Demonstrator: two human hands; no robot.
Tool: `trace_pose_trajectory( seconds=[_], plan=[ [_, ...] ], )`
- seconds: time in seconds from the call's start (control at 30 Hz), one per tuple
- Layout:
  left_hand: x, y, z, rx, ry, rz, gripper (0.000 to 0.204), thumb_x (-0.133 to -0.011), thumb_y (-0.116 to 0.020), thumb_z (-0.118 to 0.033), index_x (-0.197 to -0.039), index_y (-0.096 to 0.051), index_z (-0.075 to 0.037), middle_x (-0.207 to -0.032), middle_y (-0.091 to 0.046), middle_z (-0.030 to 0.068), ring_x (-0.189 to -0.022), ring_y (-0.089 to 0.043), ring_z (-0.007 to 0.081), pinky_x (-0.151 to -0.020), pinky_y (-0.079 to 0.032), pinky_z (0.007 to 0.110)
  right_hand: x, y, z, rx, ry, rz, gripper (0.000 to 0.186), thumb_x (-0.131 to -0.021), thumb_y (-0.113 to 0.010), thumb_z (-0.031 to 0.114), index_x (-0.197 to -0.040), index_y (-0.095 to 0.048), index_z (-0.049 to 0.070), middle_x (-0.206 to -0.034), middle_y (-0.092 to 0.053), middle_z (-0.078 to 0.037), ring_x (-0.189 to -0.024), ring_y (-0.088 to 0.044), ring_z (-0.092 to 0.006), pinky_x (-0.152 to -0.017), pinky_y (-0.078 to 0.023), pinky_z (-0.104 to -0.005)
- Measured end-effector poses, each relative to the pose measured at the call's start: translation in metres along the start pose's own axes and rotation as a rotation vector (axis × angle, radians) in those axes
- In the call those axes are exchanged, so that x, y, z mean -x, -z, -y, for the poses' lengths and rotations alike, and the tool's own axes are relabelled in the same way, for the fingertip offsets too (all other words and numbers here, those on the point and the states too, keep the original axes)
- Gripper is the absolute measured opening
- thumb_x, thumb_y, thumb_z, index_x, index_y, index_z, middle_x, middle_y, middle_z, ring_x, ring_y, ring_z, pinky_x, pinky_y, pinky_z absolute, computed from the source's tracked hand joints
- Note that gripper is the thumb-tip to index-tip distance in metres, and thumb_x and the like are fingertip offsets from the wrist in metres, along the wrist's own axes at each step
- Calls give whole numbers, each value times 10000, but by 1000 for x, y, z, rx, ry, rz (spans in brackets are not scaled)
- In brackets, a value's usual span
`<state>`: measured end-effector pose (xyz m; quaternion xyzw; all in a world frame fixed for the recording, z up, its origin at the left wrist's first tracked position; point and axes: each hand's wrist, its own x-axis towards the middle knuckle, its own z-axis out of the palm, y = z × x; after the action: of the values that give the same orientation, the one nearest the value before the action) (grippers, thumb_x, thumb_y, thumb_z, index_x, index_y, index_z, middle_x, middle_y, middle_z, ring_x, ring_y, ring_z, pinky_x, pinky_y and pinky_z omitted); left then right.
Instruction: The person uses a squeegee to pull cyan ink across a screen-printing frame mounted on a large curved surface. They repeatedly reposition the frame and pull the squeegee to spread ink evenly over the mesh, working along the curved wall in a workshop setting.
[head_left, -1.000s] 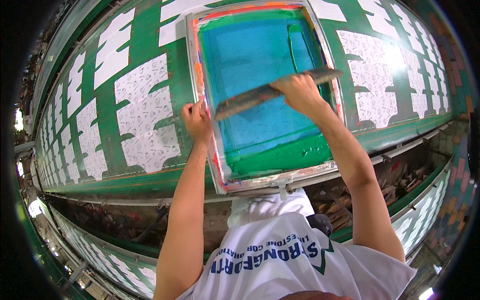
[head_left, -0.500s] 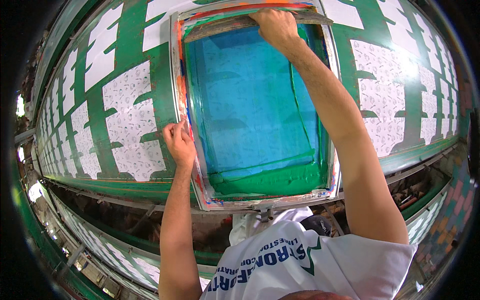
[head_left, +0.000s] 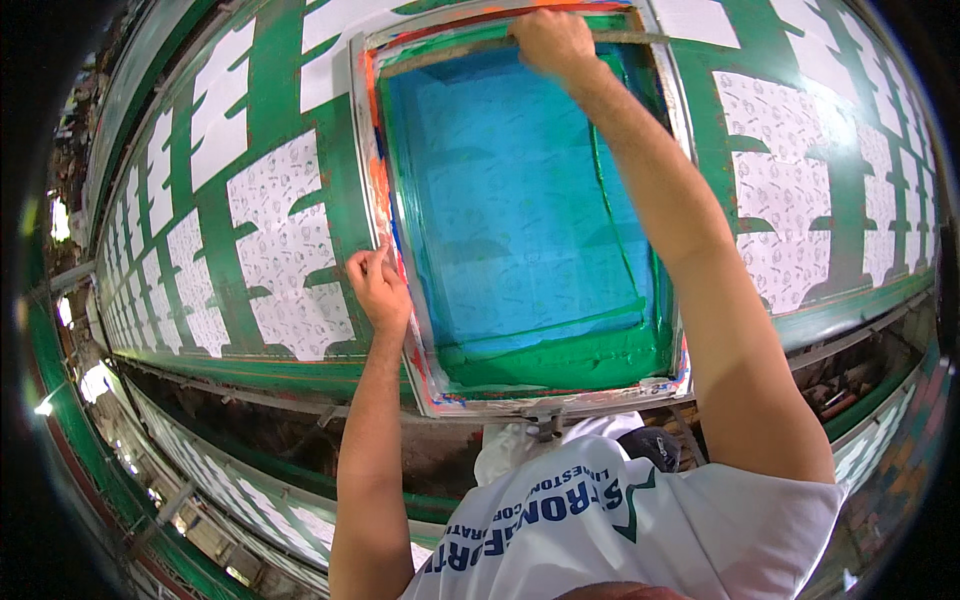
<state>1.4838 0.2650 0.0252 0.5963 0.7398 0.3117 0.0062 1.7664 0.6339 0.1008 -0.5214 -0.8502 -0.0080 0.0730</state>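
Note:
A screen-printing frame [head_left: 560, 399], smeared with orange, blue and red, lies on the green table. Its blue mesh [head_left: 510, 210] shows a faint small pattern. Thick green ink [head_left: 570, 360] pools along the near end, and a thin line of it runs up the right side. My right hand [head_left: 555, 42] is closed on a squeegee [head_left: 455, 52], a long bar lying across the far end inside the frame. My left hand [head_left: 380, 288] has its fingers bent around the frame's left rim, closed on it.
White cut pieces with a small print lie on the table [head_left: 345, 372] to the left [head_left: 290, 250] and right [head_left: 785, 190]. Farther off lie plain white pieces [head_left: 220, 110]. Beyond the near table edge is a dark gap, then another table with white pieces [head_left: 260, 505].
The squeegee has tipped, so its broad face shows less and its narrow edge more. My right hand has turned with it. The whole view has shifted slightly; my left hand stays at the rim.

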Motion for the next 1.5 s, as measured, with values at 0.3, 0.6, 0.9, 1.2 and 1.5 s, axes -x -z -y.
trace_pose_trajectory(
  seconds=[0.3,0.6,0.9,1.2,1.5],
  plan=[
    [0,-2,4,57,-32,-1,370,-931,-565,108,-1225,-715,-59,-1140,-535,176,-1049,-591,361,-917,-508,470,136,27,50,-106,-173,48,146,-891,-670,156,-891,-806,103,-922,-796,-141,-912,-793,-321,-753,-634,-458],
    [3,-5,12,119,-126,-68,375,-898,-623,47,-1217,-748,-105,-1110,-550,163,-1046,-584,371,-918,-496,473,326,56,131,-112,-402,45,145,-849,-701,125,-965,-789,131,-928,-754,-96,-944,-751,-305,-759,-618,-455],
    [-1,-15,17,122,-91,-86,241,-946,-655,-73,-1167,-747,-103,-1127,-561,165,-1073,-572,361,-935,-500,496,455,81,188,-196,-71,127,333,-803,-712,70,-1124,-785,119,-1030,-758,-70,-1032,-723,-271,-821,-605,-424],
    [-1,-12,9,74,-61,-101,324,-875,-787,-248,-1163,-732,-107,-1177,-557,168,-1147,-560,373,-980,-503,504,462,96,191,-192,-69,302,467,-777,-732,25,-1238,-768,90,-1207,-767,-75,-1151,-704,-270,-917,-593,-413],
    [-2,-10,3,-40,-37,-58,324,-891,-787,-220,-1175,-696,-92,-1204,-599,161,-1127,-631,382,-948,-546,498,487,91,176,-187,75,169,271,-843,-708,133,-1098,-738,46,-1002,-713,-103,-1000,-721,-281,-840,-600,-395]
  ],
)
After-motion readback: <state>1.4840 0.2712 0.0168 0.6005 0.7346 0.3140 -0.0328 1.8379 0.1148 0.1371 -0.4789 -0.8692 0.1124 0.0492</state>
